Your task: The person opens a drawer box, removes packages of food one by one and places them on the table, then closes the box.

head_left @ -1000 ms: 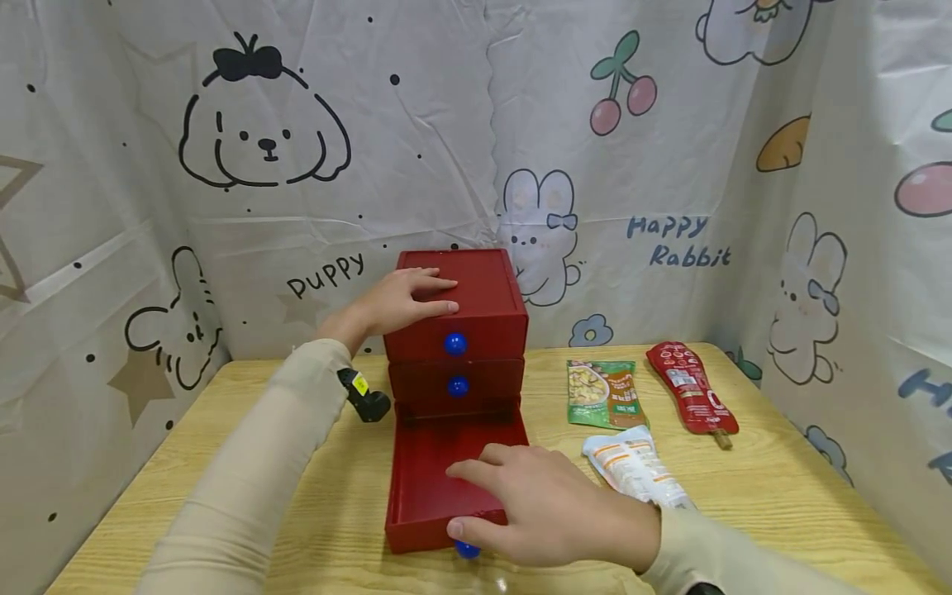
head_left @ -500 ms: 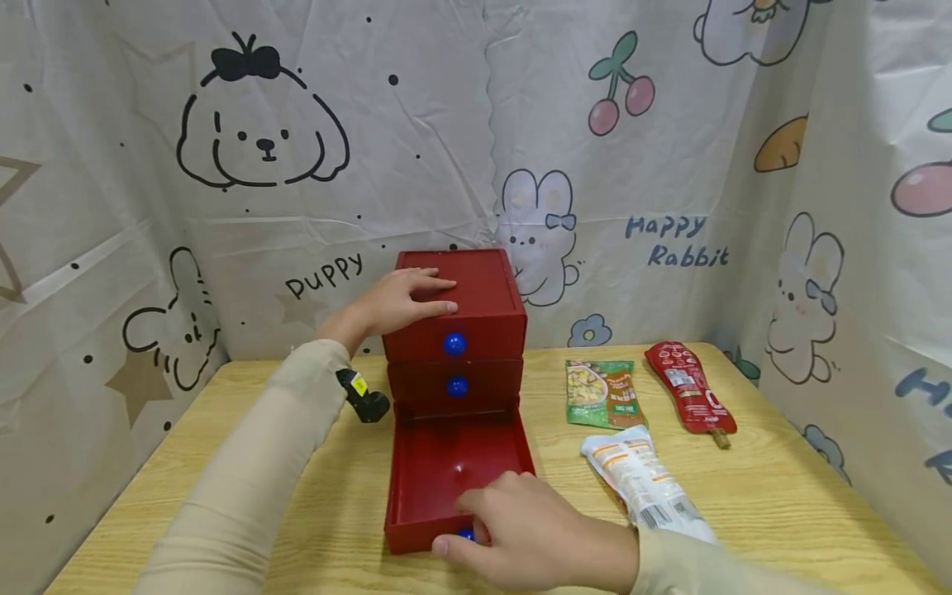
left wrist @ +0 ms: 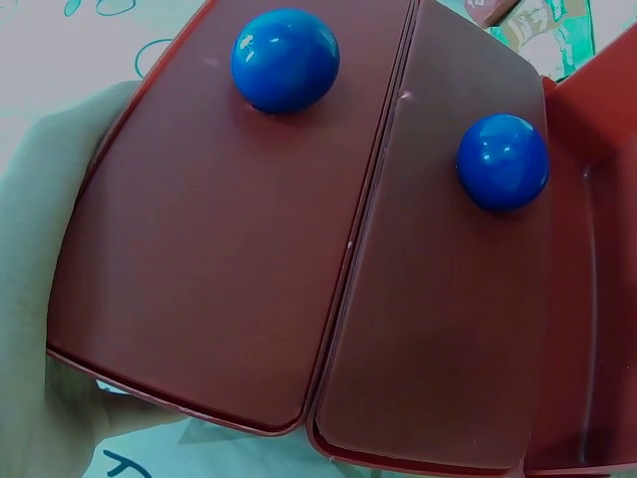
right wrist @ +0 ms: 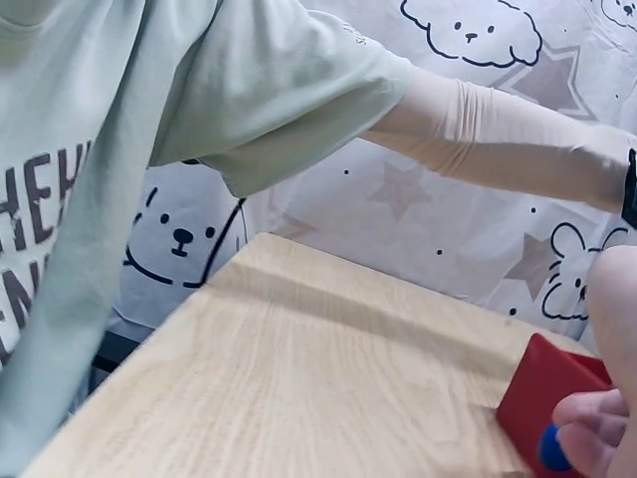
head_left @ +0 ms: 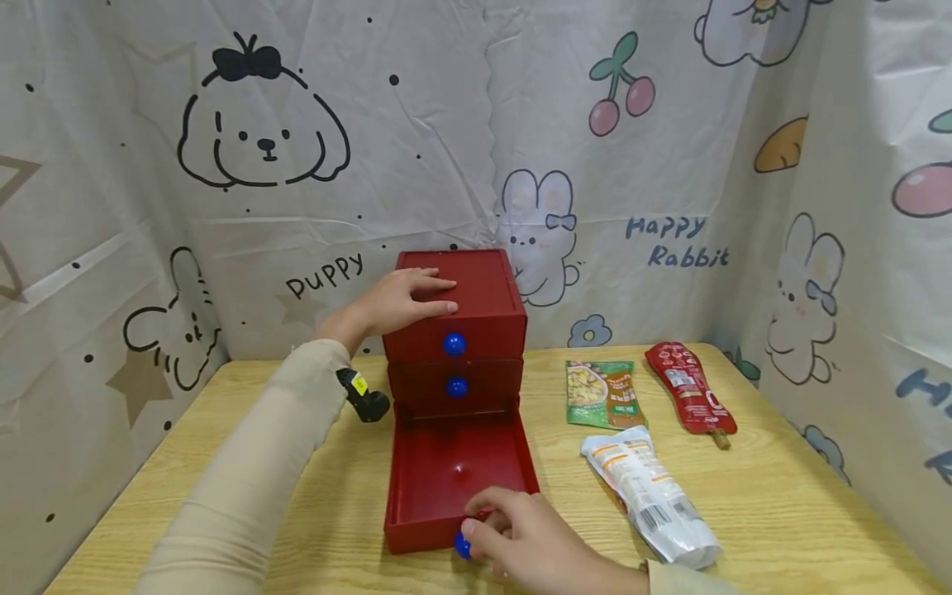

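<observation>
A small red drawer cabinet (head_left: 476,285) with round blue knobs stands on the table. Its bottom drawer (head_left: 446,463) is pulled out, with nothing visible inside; the two drawers above are closed. My left hand (head_left: 397,304) rests on the cabinet's top left, fingers extended; in the left wrist view it lies along the cabinet's side beside the upper knob (left wrist: 286,60). At the front of the bottom drawer, my right hand (head_left: 531,537) holds the lowest blue knob (head_left: 462,545) with curled fingers and thumb. The right wrist view shows these fingers (right wrist: 592,423) against that knob, partly covering it.
To the cabinet's right on the wooden table (head_left: 788,504) lie a green and brown food packet (head_left: 604,394), a red pouch (head_left: 692,388) and a white packet with a barcode (head_left: 650,496). A printed cloth (head_left: 431,149) hangs behind and at both sides.
My right hand has drawn back from above the bottom drawer to its front, its fingers curling at the knob. More of the white packet shows. The left hand and drawer look unmoved.
</observation>
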`<state>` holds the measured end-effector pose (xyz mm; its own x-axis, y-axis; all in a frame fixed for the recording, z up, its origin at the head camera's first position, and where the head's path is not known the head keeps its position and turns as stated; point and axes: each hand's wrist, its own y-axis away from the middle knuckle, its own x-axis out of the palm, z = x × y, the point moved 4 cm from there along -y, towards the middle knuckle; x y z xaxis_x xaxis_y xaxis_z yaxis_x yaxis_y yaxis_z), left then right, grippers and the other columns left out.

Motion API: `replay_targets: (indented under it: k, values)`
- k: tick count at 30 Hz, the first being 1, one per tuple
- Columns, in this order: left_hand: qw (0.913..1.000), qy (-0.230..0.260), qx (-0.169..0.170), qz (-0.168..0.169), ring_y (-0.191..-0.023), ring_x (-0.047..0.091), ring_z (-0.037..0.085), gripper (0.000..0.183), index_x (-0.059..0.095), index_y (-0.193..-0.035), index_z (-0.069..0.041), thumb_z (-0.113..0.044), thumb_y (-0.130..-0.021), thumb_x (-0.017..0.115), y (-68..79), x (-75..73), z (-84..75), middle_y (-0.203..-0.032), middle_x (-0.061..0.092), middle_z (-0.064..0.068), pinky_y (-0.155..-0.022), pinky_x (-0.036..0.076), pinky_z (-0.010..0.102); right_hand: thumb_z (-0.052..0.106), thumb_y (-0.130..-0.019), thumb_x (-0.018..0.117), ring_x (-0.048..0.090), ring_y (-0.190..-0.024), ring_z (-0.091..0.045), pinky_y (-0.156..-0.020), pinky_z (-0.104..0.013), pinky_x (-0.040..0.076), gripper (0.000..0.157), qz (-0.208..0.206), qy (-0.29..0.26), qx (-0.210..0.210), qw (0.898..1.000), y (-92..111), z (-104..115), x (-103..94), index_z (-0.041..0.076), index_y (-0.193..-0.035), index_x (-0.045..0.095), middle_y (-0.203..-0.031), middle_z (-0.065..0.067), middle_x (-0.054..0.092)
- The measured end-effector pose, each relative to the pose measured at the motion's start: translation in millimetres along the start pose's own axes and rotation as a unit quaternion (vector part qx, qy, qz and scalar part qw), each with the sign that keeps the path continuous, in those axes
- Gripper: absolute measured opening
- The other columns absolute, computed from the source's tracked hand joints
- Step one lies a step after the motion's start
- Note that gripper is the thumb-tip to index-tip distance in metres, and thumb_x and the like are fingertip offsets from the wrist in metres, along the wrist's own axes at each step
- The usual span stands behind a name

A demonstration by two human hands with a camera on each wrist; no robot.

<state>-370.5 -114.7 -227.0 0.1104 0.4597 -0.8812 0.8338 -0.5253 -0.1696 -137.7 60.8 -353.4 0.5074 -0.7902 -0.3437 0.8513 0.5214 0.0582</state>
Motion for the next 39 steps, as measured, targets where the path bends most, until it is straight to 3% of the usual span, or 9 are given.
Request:
replay_targets:
  k: [4, 7, 11, 15, 23, 30, 36, 39]
  values:
    - [1.0, 0.001, -0.002, -0.002, -0.136, 0.018, 0.023, 0.063, 0.051, -0.134, -0.034, -0.067, -0.08, 0.053, -0.6, -1.0, -0.2, -0.147, 0.031, -0.002, -0.104, 0.02, 0.054, 0.031, -0.095, 0.053, 0.06, -0.056, -0.02, -0.051, -0.028, 0.049, 0.027, -0.01, -0.026, 0.013, 1.0, 2, -6, 3.7, 0.007, -0.097, 0.065, -0.077, -0.006, 0.067]
    - [1.0, 0.0, -0.002, -0.001, -0.135, 0.019, 0.023, 0.064, 0.051, -0.134, -0.033, -0.067, -0.079, 0.053, -0.6, -1.2, -0.3, -0.147, 0.031, -0.002, -0.104, 0.02, 0.054, 0.034, -0.095, 0.052, 0.057, -0.052, -0.016, -0.047, -0.024, 0.046, 0.034, -0.008, -0.078, 0.064, 0.995, 2, -10, 9.6, 0.003, -0.093, 0.067, -0.077, -0.008, 0.068]
    - [1.0, 0.001, -0.003, 0.0, -0.135, 0.02, 0.024, 0.064, 0.052, -0.134, -0.033, -0.067, -0.079, 0.053, -0.2, -0.8, -0.8, -0.147, 0.031, -0.002, -0.104, 0.021, 0.054, 0.038, -0.094, 0.05, 0.053, -0.048, -0.01, -0.044, -0.019, 0.043, 0.045, -0.022, -0.167, 0.137, 0.976, 3, -16, 17.3, -0.004, -0.091, 0.066, -0.075, -0.011, 0.067]
    - [1.0, 0.0, -0.003, 0.0, -0.135, 0.019, 0.023, 0.064, 0.052, -0.134, -0.034, -0.067, -0.079, 0.053, -0.5, -0.1, -0.3, -0.147, 0.031, -0.002, -0.104, 0.021, 0.054, 0.04, -0.094, 0.048, 0.05, -0.045, -0.008, -0.043, -0.018, 0.043, 0.05, -0.044, -0.208, 0.167, 0.963, 4, -20, 19.5, -0.005, -0.085, 0.065, -0.068, -0.009, 0.066]
    - [1.0, 0.001, -0.003, -0.002, -0.136, 0.018, 0.023, 0.064, 0.052, -0.133, -0.035, -0.068, -0.078, 0.052, -1.7, -0.1, 1.6, -0.147, 0.031, -0.003, -0.104, 0.02, 0.054, 0.046, -0.092, 0.048, 0.051, -0.046, -0.006, -0.047, -0.017, 0.046, 0.05, -0.017, -0.255, 0.191, 0.948, 4, -28, 18.1, 0.002, -0.078, 0.064, -0.062, -0.003, 0.061]
    - [1.0, 0.001, -0.001, -0.003, -0.135, 0.019, 0.023, 0.065, 0.052, -0.133, -0.035, -0.069, -0.078, 0.052, -1.4, 0.6, 3.4, -0.147, 0.032, -0.003, -0.104, 0.02, 0.055, 0.053, -0.093, 0.043, 0.056, -0.05, -0.007, -0.05, -0.018, 0.047, 0.062, -0.025, -0.215, 0.194, 0.957, 5, -38, 25.1, -0.006, -0.091, 0.063, -0.062, -0.003, 0.062]
    - [1.0, 0.004, -0.003, -0.002, -0.135, 0.019, 0.023, 0.065, 0.052, -0.133, -0.034, -0.068, -0.078, 0.053, -1.0, 1.5, 3.1, -0.147, 0.032, -0.003, -0.103, 0.021, 0.055, 0.044, -0.094, 0.048, 0.054, -0.053, -0.005, -0.053, -0.016, 0.045, 0.048, -0.034, -0.282, 0.193, 0.939, 1, -43, 34.0, -0.003, -0.103, 0.056, -0.069, -0.003, 0.065]
    - [1.0, 0.006, -0.002, -0.002, -0.135, 0.019, 0.023, 0.065, 0.052, -0.133, -0.034, -0.068, -0.078, 0.053, -1.0, 1.6, 1.8, -0.147, 0.032, -0.003, -0.103, 0.021, 0.054, 0.036, -0.096, 0.049, 0.053, -0.054, -0.005, -0.053, -0.015, 0.044, 0.043, -0.046, -0.29, 0.188, 0.937, -1, -45, 35.9, -0.005, -0.104, 0.057, -0.07, -0.002, 0.064]
